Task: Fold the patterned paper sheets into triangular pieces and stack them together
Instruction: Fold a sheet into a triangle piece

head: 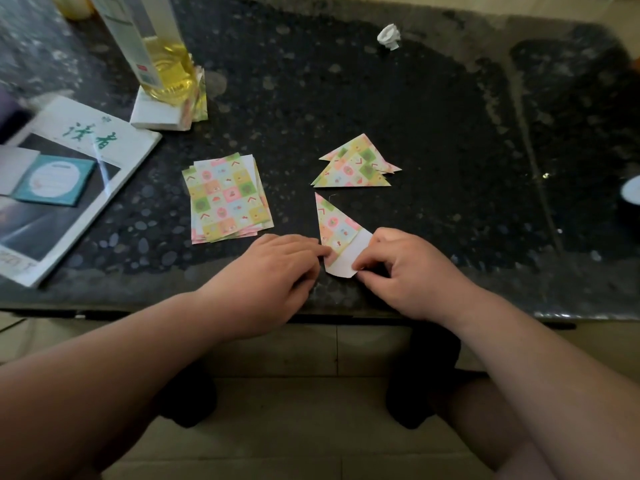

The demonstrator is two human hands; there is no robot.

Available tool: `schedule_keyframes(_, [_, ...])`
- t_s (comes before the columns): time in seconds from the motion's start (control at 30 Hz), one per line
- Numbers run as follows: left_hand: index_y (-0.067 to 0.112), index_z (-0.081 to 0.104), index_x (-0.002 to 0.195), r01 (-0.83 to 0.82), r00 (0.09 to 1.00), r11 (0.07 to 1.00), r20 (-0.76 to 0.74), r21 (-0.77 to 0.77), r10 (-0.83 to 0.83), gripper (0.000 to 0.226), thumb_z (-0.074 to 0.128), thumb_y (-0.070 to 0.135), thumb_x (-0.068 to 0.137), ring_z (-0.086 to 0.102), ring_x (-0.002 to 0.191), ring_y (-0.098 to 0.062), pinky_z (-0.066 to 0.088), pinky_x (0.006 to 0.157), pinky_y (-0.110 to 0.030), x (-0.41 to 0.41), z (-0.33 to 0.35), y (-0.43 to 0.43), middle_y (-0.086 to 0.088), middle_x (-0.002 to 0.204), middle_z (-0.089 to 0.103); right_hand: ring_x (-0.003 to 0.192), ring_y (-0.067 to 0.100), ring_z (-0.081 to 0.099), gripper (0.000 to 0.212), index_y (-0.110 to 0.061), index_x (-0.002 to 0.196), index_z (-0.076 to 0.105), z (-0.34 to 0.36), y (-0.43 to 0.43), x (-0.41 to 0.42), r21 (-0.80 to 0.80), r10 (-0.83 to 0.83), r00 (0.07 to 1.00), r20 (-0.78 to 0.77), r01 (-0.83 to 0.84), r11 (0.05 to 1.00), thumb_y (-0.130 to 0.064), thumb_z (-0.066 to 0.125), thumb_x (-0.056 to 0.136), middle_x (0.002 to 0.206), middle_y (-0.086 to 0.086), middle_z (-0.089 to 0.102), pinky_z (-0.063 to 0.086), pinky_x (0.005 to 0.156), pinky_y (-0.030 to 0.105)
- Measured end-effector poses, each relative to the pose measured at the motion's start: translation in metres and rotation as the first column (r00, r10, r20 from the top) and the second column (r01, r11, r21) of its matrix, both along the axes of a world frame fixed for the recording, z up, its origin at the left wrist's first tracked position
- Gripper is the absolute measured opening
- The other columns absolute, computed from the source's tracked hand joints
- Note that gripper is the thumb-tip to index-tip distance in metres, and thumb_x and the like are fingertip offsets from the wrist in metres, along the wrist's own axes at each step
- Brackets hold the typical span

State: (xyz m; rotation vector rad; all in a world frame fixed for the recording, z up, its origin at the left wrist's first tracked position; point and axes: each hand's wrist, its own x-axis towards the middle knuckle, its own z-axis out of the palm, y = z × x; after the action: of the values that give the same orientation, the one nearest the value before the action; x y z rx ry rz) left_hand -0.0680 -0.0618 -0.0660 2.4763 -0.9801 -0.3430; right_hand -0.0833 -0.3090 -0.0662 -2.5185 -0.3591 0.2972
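A partly folded patterned sheet (334,225) lies near the table's front edge, its point aimed away from me and its white underside showing at the near end. My left hand (273,271) presses a fingertip on the sheet's near left corner. My right hand (405,268) pinches the white flap at its near right edge. A stack of flat patterned sheets (227,197) lies to the left. Beyond the sheet, a small pile of folded triangles (356,164) rests on the table.
A magazine (65,181) with a teal card on it lies at the left. A bottle of yellow liquid (156,53) stands on a white pad at the back left. A crumpled white paper ball (389,36) sits at the back. The black speckled table (450,133) ends just below my hands.
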Motion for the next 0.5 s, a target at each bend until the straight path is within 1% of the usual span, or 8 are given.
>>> schedule_keyframes(0.07, [0.026, 0.065, 0.098, -0.011, 1.000, 1.000, 0.009, -0.012, 0.012, 0.028, 0.039, 0.038, 0.099, 0.047, 0.138, -0.008, 0.039, 0.110, -0.037, -0.001, 0.001, 0.000, 0.012, 0.142, 0.060, 0.086, 0.009, 0.057, 0.012, -0.026, 0.101, 0.080, 0.001, 0.001, -0.001, 0.000, 0.018, 1.000, -0.011, -0.018, 1.000, -0.026, 0.076, 0.090, 0.088, -0.018, 0.051, 0.052, 0.076, 0.036])
schedule_keyframes(0.13, [0.023, 0.065, 0.096, -0.018, 1.000, 1.000, 0.003, -0.008, 0.018, 0.035, 0.034, 0.040, 0.098, 0.048, 0.136, -0.008, 0.039, 0.109, -0.036, -0.001, 0.002, 0.000, 0.012, 0.142, 0.061, 0.085, 0.008, 0.057, 0.013, -0.026, 0.101, 0.081, 0.002, 0.002, -0.002, 0.008, 0.032, 0.999, -0.011, -0.032, 0.999, -0.025, 0.077, 0.089, 0.087, -0.020, 0.050, 0.052, 0.077, 0.035])
schedule_keyframes(0.23, [0.023, 0.062, 0.097, -0.017, 1.000, 1.000, 0.001, 0.024, 0.017, 0.032, 0.034, 0.037, 0.097, 0.051, 0.134, -0.010, 0.040, 0.108, -0.036, -0.002, 0.004, -0.002, 0.009, 0.140, 0.062, 0.087, 0.007, 0.057, 0.012, -0.025, 0.098, 0.081, 0.002, 0.002, 0.000, 0.008, 0.045, 0.998, -0.032, -0.045, 0.999, -0.022, 0.078, 0.088, 0.087, -0.022, 0.052, 0.053, 0.080, 0.035])
schedule_keyframes(0.33, [0.021, 0.064, 0.105, -0.010, 1.000, 0.999, 0.009, 0.031, 0.010, 0.033, 0.037, 0.035, 0.093, 0.057, 0.132, -0.015, 0.044, 0.108, -0.043, -0.002, 0.007, -0.002, 0.004, 0.136, 0.066, 0.089, 0.008, 0.060, 0.010, -0.026, 0.095, 0.082, 0.003, 0.001, 0.001, 0.020, 0.043, 0.998, -0.050, -0.042, 0.999, -0.021, 0.079, 0.087, 0.089, -0.019, 0.056, 0.054, 0.081, 0.037])
schedule_keyframes(0.37, [0.021, 0.065, 0.106, -0.008, 1.000, 0.999, 0.009, 0.035, 0.008, 0.035, 0.038, 0.036, 0.091, 0.057, 0.131, -0.015, 0.045, 0.108, -0.044, -0.001, 0.007, -0.002, 0.003, 0.136, 0.067, 0.090, 0.007, 0.061, 0.010, -0.027, 0.095, 0.082, 0.002, 0.001, 0.002, 0.025, 0.040, 0.997, -0.060, -0.038, 0.999, -0.021, 0.078, 0.088, 0.091, -0.018, 0.058, 0.054, 0.082, 0.037])
schedule_keyframes(0.43, [0.024, 0.064, 0.102, -0.005, 1.000, 1.000, -0.001, 0.031, 0.005, 0.033, 0.038, 0.036, 0.087, 0.056, 0.133, -0.014, 0.042, 0.110, -0.042, 0.000, 0.009, -0.002, 0.004, 0.137, 0.066, 0.093, 0.007, 0.062, 0.011, -0.028, 0.097, 0.082, 0.002, 0.002, 0.003, 0.033, 0.040, 0.996, -0.074, -0.038, 0.999, -0.023, 0.076, 0.089, 0.095, -0.015, 0.063, 0.054, 0.083, 0.037])
schedule_keyframes(0.47, [0.027, 0.062, 0.101, -0.009, 1.000, 0.999, -0.014, 0.037, 0.009, 0.029, 0.039, 0.036, 0.086, 0.053, 0.136, -0.013, 0.039, 0.113, -0.040, 0.002, 0.010, -0.001, 0.007, 0.140, 0.064, 0.093, 0.007, 0.063, 0.010, -0.028, 0.098, 0.081, 0.001, 0.002, 0.003, 0.031, 0.037, 0.997, -0.075, -0.035, 0.999, -0.025, 0.075, 0.090, 0.096, -0.014, 0.065, 0.054, 0.083, 0.038])
schedule_keyframes(0.5, [0.028, 0.060, 0.105, -0.009, 0.999, 0.998, -0.035, 0.055, 0.011, 0.028, 0.041, 0.034, 0.086, 0.048, 0.140, -0.011, 0.033, 0.116, -0.035, 0.003, 0.011, 0.001, 0.009, 0.143, 0.060, 0.091, 0.007, 0.063, 0.009, -0.028, 0.097, 0.081, 0.001, 0.003, 0.004, 0.025, 0.025, 0.997, -0.080, -0.023, 0.999, -0.027, 0.074, 0.091, 0.095, -0.014, 0.067, 0.054, 0.081, 0.038])
